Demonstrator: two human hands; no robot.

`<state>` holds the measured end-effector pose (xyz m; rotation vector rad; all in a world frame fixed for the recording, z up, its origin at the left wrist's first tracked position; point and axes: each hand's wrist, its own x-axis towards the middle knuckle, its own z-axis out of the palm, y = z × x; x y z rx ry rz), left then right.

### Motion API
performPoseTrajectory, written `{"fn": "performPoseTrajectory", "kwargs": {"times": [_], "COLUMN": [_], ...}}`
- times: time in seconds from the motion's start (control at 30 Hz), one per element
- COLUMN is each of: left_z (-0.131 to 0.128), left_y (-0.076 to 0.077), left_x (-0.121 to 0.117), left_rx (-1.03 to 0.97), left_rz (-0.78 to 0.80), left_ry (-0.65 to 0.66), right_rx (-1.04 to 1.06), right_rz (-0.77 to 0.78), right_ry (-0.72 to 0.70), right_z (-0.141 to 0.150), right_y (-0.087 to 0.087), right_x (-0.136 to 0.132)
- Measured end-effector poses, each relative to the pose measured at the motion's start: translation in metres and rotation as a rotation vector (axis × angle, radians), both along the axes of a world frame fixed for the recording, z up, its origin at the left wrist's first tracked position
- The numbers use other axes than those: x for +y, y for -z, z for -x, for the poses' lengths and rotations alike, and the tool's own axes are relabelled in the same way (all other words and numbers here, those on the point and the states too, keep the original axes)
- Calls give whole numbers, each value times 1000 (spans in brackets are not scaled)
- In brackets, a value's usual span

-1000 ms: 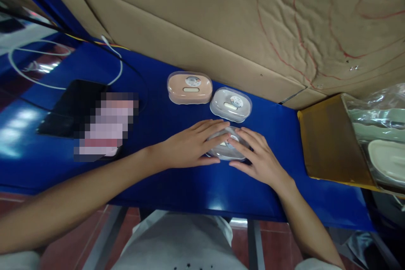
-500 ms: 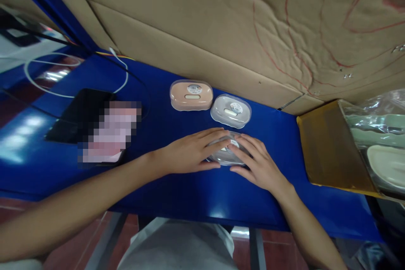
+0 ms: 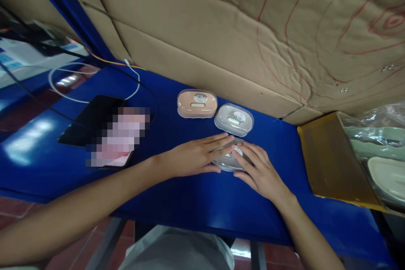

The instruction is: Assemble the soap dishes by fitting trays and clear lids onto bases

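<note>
A grey oval soap box (image 3: pixel 228 165) with a clear lid and a round sticker lies on the blue table under both my hands. Stretched fingers of my left hand (image 3: pixel 193 156) rest over its left side and top. From the right, my right hand (image 3: pixel 259 168) lays its spread fingers on the lid, the fingertips of both hands almost meeting near the sticker. Much of the box is hidden by the fingers. Just behind it sit a second grey soap box (image 3: pixel 234 119) and a peach soap box (image 3: pixel 197 104), both lidded and stickered.
At the right stands an open cardboard box (image 3: pixel 338 160) with green and cream plastic parts (image 3: pixel 389 177) and clear wrap. A phone (image 3: pixel 118 139) with a blurred screen and a black flat object (image 3: pixel 91 120) lie at the left, near a white cable (image 3: pixel 138 84). Cardboard lines the back.
The whole view has shifted slightly, so things appear a little lower and further right. Both hands stay on the grey soap box with nearly the same finger placement.
</note>
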<state>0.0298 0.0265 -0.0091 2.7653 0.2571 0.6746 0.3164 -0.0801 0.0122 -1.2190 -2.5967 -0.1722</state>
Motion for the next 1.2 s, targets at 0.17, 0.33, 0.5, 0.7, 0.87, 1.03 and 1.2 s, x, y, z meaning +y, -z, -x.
{"fn": "performPoseTrajectory", "kwargs": {"times": [0.17, 0.33, 0.5, 0.7, 0.87, 1.03, 1.2], "left_z": [1, 0, 0, 1, 2, 2, 2], "left_y": [1, 2, 1, 5, 7, 7, 9], "left_x": [2, 2, 2, 6, 6, 5, 5], "left_rx": [-11, -1, -13, -26, -16, -6, -12], "left_rz": [-2, -21, 2, -2, -15, -25, -27], "left_ry": [0, -2, -1, 3, 2, -16, -16], "right_rx": [-17, -11, 12, 67, 79, 79, 60], "right_rz": [-11, 1, 30, 36, 67, 82, 51], "right_ry": [9, 3, 21, 12, 13, 23, 11], "right_z": [0, 0, 0, -4, -7, -5, -5], "right_y": [2, 1, 3, 7, 8, 9, 11], "right_x": [1, 1, 0, 0, 1, 2, 2]}}
